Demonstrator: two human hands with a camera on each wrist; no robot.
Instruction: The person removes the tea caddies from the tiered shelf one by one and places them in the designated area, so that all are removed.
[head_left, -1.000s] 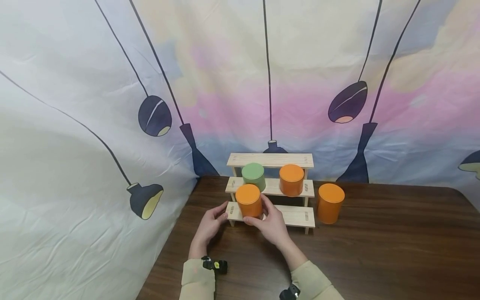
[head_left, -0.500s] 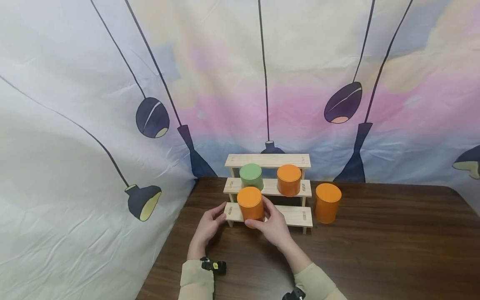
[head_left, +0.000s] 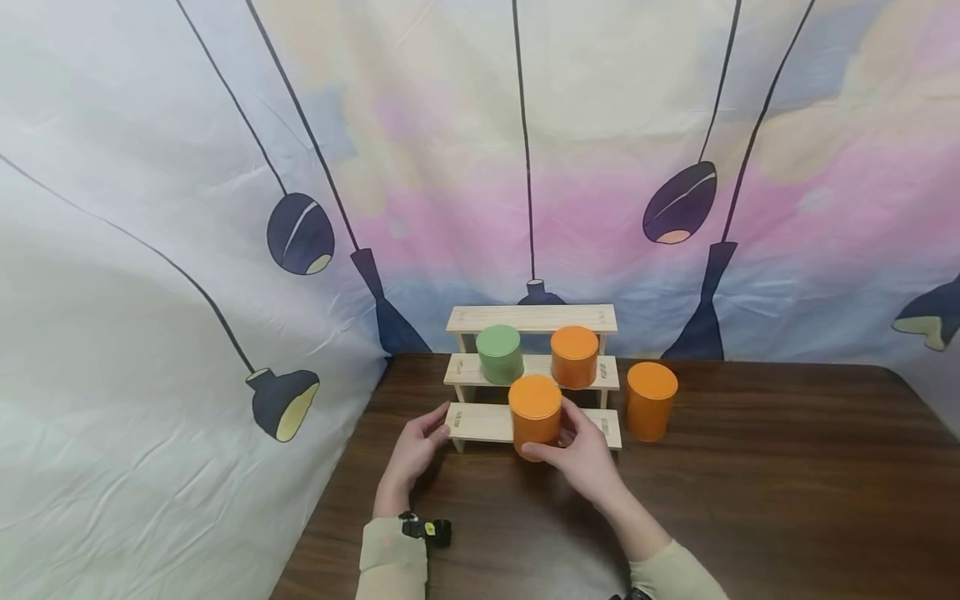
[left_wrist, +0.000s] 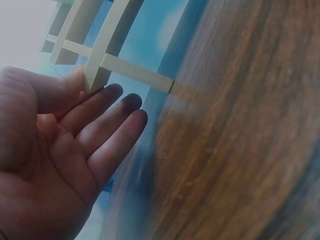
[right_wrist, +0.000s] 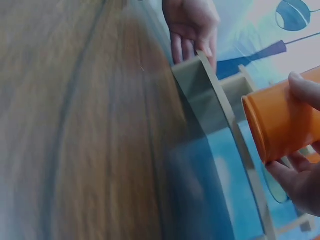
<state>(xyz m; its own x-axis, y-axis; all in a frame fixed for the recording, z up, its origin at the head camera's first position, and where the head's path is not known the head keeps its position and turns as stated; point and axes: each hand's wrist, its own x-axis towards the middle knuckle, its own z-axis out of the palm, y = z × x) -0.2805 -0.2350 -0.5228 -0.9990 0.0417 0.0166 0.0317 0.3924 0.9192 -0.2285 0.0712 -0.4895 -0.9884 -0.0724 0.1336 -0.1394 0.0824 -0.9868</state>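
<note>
My right hand (head_left: 587, 457) grips an orange lidded tin (head_left: 535, 417), upright, over the bottom step of a three-step wooden stand (head_left: 480, 422). In the right wrist view the base of this tin (right_wrist: 280, 122) stands apart from the step's front edge, with thumb and fingers around its sides. My left hand (head_left: 412, 452) is at the left end of the bottom step. There, in the left wrist view, the thumb and index finger of that hand (left_wrist: 60, 145) pinch the board's end, the other fingers extended. A green tin (head_left: 500, 354) and another orange tin (head_left: 574, 357) sit on the middle step.
A third orange tin (head_left: 651, 402) stands on the dark wooden table (head_left: 787, 467), right of the stand. Behind the table hangs a cloth backdrop (head_left: 600, 167) printed with lamps, and it continues along the left side.
My right hand has moved the orange tin rightward along the front of the bottom step, uncovering more of the green tin. My left hand stays at the step's left end.
</note>
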